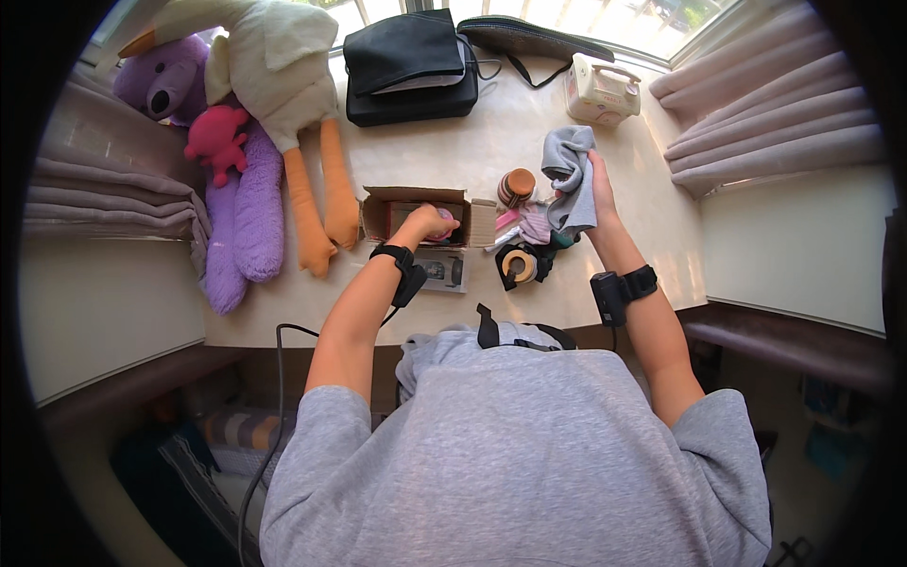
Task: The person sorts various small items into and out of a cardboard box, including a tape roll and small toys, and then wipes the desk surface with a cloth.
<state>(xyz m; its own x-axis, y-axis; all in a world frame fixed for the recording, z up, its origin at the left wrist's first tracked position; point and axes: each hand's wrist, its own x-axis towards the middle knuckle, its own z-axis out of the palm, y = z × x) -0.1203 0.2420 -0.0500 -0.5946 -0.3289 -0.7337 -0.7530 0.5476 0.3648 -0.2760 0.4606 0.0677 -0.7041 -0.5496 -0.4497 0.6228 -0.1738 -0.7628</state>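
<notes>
My left hand reaches into an open cardboard box, its fingers at a round pink object; whether they grip it is hard to tell. Raised at the right, my right hand holds a crumpled grey cloth. Between the hands stand a jar-like container with an orange-brown lid and, lower down, a round tan-rimmed item on black material. A pink cloth and other small items lie between these two. A flat printed box rests just below the cardboard box.
At the left lie a purple plush toy, a small red-pink figure and a white plush bird with orange legs. Along the window are a black case, a dark zipped pouch and a cream handled box. A cable hangs at the left.
</notes>
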